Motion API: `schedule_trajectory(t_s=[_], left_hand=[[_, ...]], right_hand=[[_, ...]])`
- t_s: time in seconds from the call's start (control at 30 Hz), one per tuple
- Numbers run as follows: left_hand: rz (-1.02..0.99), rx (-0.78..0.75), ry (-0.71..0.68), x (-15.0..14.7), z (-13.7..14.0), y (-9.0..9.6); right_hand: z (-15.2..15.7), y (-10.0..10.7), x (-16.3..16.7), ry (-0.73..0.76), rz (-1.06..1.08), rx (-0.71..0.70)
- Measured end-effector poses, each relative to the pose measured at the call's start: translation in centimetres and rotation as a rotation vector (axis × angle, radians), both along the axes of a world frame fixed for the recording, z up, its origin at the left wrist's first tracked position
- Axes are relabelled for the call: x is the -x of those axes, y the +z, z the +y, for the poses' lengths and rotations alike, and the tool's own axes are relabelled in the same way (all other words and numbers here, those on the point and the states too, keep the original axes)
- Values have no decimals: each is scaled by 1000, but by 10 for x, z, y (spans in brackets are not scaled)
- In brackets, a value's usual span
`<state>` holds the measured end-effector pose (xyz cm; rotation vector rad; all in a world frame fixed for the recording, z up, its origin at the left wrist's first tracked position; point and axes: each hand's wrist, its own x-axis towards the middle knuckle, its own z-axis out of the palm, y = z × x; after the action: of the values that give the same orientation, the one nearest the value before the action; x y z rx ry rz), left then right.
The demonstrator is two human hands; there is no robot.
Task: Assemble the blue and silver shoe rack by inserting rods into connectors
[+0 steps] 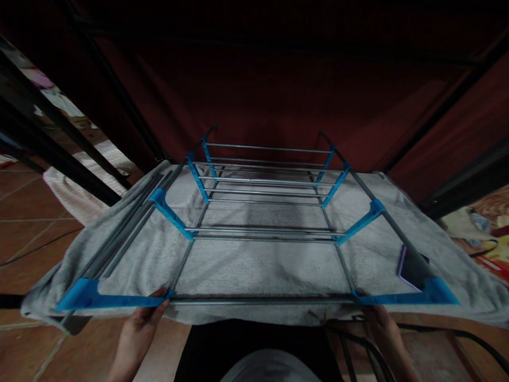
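Note:
A rack frame of grey metal tubes (262, 301) and blue plastic brackets lies across a grey cloth. My left hand (141, 323) is closed on the inner end of the near left blue bracket (119, 301), thumb and fingers at the corner where the tube meets it. At the near right blue bracket (409, 298), my right hand (379, 321) grips the matching inner end from below, its fingers partly hidden. Several thin cross tubes (266, 180) join the farther brackets. Grey side tubes (395, 233) run along both outer sides of the frame.
Loose grey tubes (129, 225) lie on the left of the grey cloth (238, 265). A dark phone-like object (413, 270) with a purple edge sits under the right side tube. Dark red panels (258, 95) stand behind. Black cables (457, 334) cross the lower right.

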<state>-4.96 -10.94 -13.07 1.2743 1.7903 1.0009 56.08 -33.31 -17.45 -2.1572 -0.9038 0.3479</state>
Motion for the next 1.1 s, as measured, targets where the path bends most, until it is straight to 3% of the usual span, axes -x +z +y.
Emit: schedule_trajectory(t_s=[0.13, 0.27, 0.47, 0.63, 0.8, 1.0, 1.1], left_hand=[[-33, 35, 18, 0, 4, 2], [-65, 83, -8, -4, 7, 13], [-126, 162, -175, 1, 6, 47], [-138, 157, -184, 18, 25, 56], [-264, 198, -158, 6, 71, 54], [-132, 159, -393, -17, 125, 45], [-84, 65, -429, -18, 152, 35]], right_hand=[[7, 12, -18, -53, 254, -53], [29, 25, -34, -12, 401, -138], [81, 15, -59, 52, 647, -213], [114, 9, -65, 180, 381, 24], [132, 17, -60, 329, 51, 97], [151, 10, -63, 361, -169, 209], [159, 5, -69, 374, -219, 208]])
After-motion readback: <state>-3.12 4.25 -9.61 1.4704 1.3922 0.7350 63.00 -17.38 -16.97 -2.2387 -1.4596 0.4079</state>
